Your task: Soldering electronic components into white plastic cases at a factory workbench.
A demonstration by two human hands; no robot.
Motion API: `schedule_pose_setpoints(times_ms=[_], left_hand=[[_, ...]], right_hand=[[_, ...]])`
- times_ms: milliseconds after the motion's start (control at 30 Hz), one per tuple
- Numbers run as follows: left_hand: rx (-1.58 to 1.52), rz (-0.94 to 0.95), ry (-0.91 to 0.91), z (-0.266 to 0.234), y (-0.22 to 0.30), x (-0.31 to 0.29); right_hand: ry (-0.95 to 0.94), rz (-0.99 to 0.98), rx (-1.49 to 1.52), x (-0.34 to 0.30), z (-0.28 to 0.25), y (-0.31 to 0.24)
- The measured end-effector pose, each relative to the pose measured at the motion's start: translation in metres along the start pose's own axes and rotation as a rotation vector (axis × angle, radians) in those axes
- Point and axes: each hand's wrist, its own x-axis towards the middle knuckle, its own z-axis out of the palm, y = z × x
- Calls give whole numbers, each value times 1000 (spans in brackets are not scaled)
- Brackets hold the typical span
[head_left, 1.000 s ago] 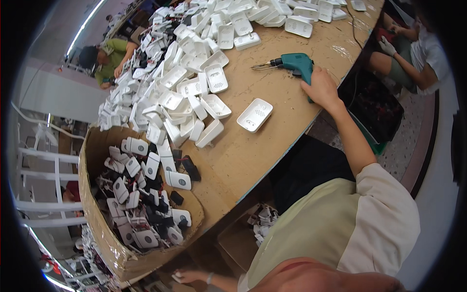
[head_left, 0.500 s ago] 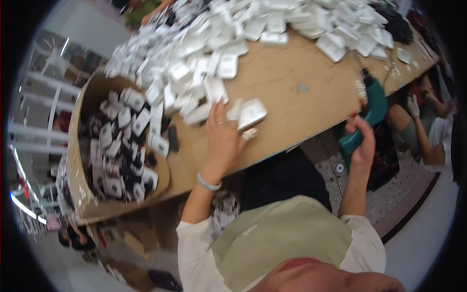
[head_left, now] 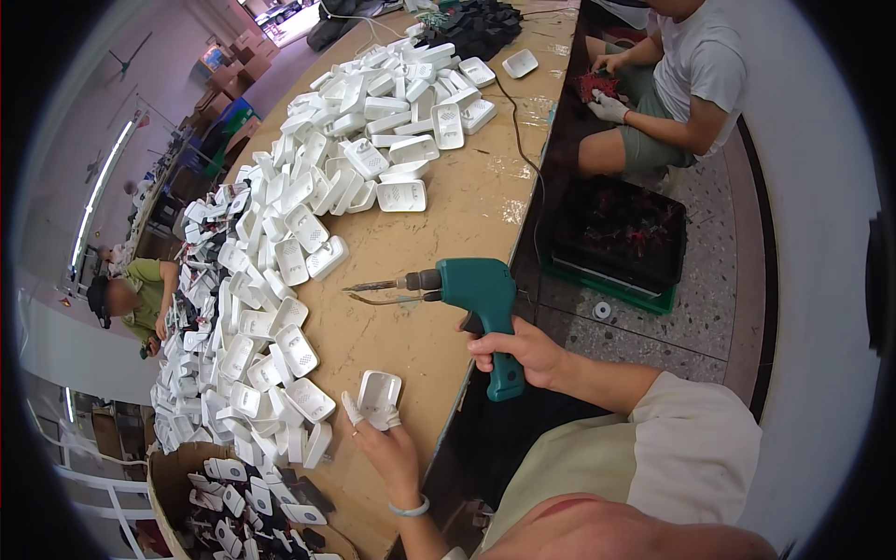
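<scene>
Head view: a cardboard box [head_left: 164,499] is standing at the lower left, holding a jumble of white and black parts [head_left: 229,537]. On the right, below the table's level, a black crate [head_left: 607,268] is sitting on a green tray [head_left: 665,301] and holding dark and red pieces. An open white shell [head_left: 380,392] is lying face up on the brown table [head_left: 425,341], just beside the pile of white shells [head_left: 401,196]. The left hand [head_left: 387,457], its fingertips covered, is gripping the shell's near end between thumb and fingers. The right hand [head_left: 523,355] is closing firmly around the handle of a green soldering gun [head_left: 476,280], whose tip is pointing left toward the pile. A dark cord [head_left: 515,121] is trailing over the table. One co-worker [head_left: 700,84] is sitting at the upper right, another [head_left: 145,280] is working at the far left. The table's near edge is running diagonally past the soldering gun; bare board is showing between that edge and the pile, and speckled floor [head_left: 644,341] is stretching beyond the right hand.
</scene>
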Motion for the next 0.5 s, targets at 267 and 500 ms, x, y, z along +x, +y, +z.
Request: schedule_pose_setpoints(times_ms=[267,500], left_hand=[[-1088,-251,-224,22,97,-60],[-1999,-473,-626,99,131,-80]], right_hand=[[-23,-37,255,41,68,4],[-183,-330,529,46,61,-14]])
